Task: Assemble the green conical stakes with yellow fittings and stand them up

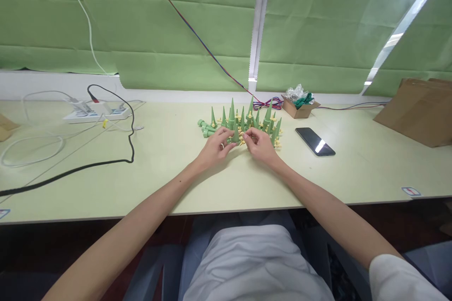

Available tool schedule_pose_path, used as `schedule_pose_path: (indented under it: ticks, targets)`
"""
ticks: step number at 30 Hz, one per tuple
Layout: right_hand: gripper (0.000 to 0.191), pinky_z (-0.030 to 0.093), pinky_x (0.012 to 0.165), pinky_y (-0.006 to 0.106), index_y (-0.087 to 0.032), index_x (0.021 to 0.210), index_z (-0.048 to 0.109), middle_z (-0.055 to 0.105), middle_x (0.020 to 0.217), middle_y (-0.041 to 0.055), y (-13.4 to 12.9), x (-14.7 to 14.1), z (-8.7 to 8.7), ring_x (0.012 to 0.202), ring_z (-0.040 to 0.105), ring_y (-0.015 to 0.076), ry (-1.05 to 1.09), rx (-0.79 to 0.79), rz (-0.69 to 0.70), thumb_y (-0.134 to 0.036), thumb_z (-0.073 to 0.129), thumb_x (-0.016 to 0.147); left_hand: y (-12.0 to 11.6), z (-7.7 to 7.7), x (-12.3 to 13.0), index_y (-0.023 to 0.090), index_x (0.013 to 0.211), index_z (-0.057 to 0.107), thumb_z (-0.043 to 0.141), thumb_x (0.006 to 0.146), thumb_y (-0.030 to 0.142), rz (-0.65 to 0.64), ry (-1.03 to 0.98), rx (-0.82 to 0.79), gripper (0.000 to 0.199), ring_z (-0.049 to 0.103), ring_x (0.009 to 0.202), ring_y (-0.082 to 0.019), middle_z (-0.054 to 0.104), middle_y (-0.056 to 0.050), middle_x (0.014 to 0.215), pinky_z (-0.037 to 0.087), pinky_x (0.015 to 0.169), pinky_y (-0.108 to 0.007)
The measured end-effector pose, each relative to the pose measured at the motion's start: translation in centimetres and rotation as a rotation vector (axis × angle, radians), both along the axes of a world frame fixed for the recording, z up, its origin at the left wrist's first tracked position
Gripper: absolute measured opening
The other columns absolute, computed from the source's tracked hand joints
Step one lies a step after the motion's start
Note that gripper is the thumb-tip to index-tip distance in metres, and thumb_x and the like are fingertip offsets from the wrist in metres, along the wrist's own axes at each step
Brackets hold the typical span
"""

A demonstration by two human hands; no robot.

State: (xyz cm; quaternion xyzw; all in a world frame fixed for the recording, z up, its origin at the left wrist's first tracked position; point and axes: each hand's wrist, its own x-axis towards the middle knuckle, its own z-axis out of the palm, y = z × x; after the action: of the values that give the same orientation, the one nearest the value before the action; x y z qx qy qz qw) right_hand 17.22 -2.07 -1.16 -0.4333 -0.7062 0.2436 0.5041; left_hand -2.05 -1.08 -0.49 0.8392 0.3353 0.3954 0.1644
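A cluster of green pointed cones [267, 114] stands on the table in front of me, with small yellow pieces [278, 143] among them. My left hand [218, 146] has its thumb and fingers closed around a green cone [236, 132] at the near side of the cluster. Just to the right, my right hand [260, 145] is pinched close to that cone. Whatever lies between its fingertips is too small to make out. Several green cylindrical pieces [207, 128] lie on their sides at the cluster's left end.
A black phone [314, 141] lies right of the cluster. Behind it is a small cardboard box [300, 109] holding clear plastic and green material. A larger brown cardboard piece [416, 112] stands far right. At left are a power strip [122, 114] and a black cable [131, 136].
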Motion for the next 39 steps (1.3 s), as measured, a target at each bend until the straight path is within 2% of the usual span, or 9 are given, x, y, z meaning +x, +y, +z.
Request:
schedule_pose_path:
  ticks: [8,13,17,22,26,30,33,39]
  targets:
    - [0.029,0.035,0.053,0.027,-0.021,0.075,0.048,0.049,0.064,-0.001,0.1,0.0,0.0,0.053,0.044,0.0128,-0.006,-0.016,-0.001,-0.045,0.049,0.09,0.1,-0.1,0.0,0.024,0.117,0.066,0.055,0.096,0.037,-0.004,0.018,0.077,0.027,0.055,0.076,-0.013,0.055,-0.008,0.108,0.05,0.064,-0.026]
    - [0.029,0.036,0.053,0.028,-0.022,0.074,0.048,0.048,0.059,-0.0016,0.2,0.0,0.0,0.052,0.043,0.0135,0.002,-0.042,0.001,-0.046,0.049,0.091,-0.1,-0.1,0.0,0.027,0.119,0.065,0.054,0.097,0.033,0.014,0.041,0.129,0.026,0.053,0.067,-0.009,0.052,-0.008,0.115,0.051,0.068,-0.028]
    - [0.029,0.036,0.053,0.028,-0.022,0.074,0.049,0.048,0.059,-0.0017,0.1,-0.2,0.0,0.051,0.044,0.0132,0.041,-0.029,-0.013,-0.045,0.05,0.091,-0.1,0.0,0.1,0.024,0.117,0.062,0.056,0.095,0.031,0.064,0.007,0.144,0.024,0.051,0.06,-0.007,0.05,-0.008,0.118,0.051,0.067,-0.029]
    - [0.032,0.037,0.051,0.027,-0.021,0.077,0.05,0.049,0.063,-0.0017,0.4,-0.3,-0.2,0.051,0.042,0.0117,0.127,-0.014,-0.014,-0.05,0.052,0.091,-0.1,0.1,0.3,0.019,0.096,0.056,0.056,0.094,0.034,0.146,-0.038,0.112,0.015,0.05,0.061,-0.01,0.054,-0.005,0.102,0.047,0.064,-0.028]
    - [0.034,0.036,0.049,0.026,-0.021,0.079,0.052,0.051,0.069,-0.0011,0.5,-0.2,-0.5,0.053,0.042,0.0108,0.199,0.045,0.007,-0.052,0.055,0.092,-0.4,0.6,0.6,0.018,0.078,0.059,0.04,0.102,0.036,0.15,-0.019,0.127,0.036,0.054,0.073,-0.016,0.056,-0.004,0.08,0.045,0.073,-0.029]
    - [0.033,0.034,0.047,0.026,-0.021,0.08,0.053,0.049,0.069,-0.0018,0.3,-0.3,-0.5,0.051,0.04,0.0099,0.219,0.053,0.053,-0.052,0.056,0.092,-0.9,1.2,0.8,0.017,0.072,0.064,0.033,0.103,0.043,0.107,0.01,-0.05,0.051,0.056,0.068,-0.016,0.058,-0.004,0.066,0.043,0.074,-0.03]
    - [0.032,0.032,0.045,0.026,-0.021,0.082,0.054,0.046,0.067,-0.0028,0.0,-0.4,-0.4,0.049,0.038,0.0095,0.224,0.049,0.096,-0.051,0.056,0.093,-1.2,1.2,0.8,0.016,0.072,0.064,0.032,0.102,0.049,0.095,0.013,-0.14,0.055,0.057,0.066,-0.016,0.059,-0.004,0.062,0.043,0.071,-0.029]
    - [0.036,0.033,0.046,0.026,-0.021,0.078,0.053,0.043,0.064,-0.0032,-0.2,-0.3,-0.3,0.049,0.039,0.0101,0.212,0.045,0.083,-0.054,0.055,0.093,-1.2,1.1,0.6,0.016,0.07,0.063,0.033,0.103,0.048,0.073,0.027,-0.093,0.055,0.056,0.068,-0.016,0.06,-0.005,0.068,0.041,0.071,-0.028]
